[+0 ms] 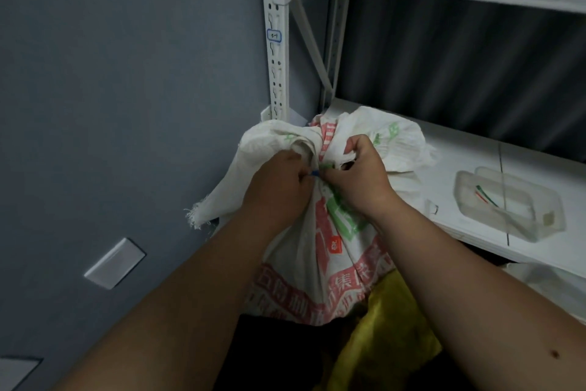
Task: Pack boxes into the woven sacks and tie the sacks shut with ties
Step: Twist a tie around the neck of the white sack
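Note:
A white woven sack (342, 241) with red and green print stands against the corner of a white shelf, its mouth gathered into a bunch at the top. My left hand (279, 181) pinches a small blue tie (315, 172) at the gathered neck. My right hand (358, 175) grips the bunched neck of the sack just to the right, fingers curled into the cloth. Both hands meet at the neck. The sack's contents are hidden and no box shows.
A white metal rack (276, 42) rises behind the sack, with a shelf board (475, 149) to the right. On it lies a clear plastic tray (507, 203) holding a few coloured ties. Yellow cloth (390, 336) lies below the sack. A grey wall with a white plate (114, 263) fills the left.

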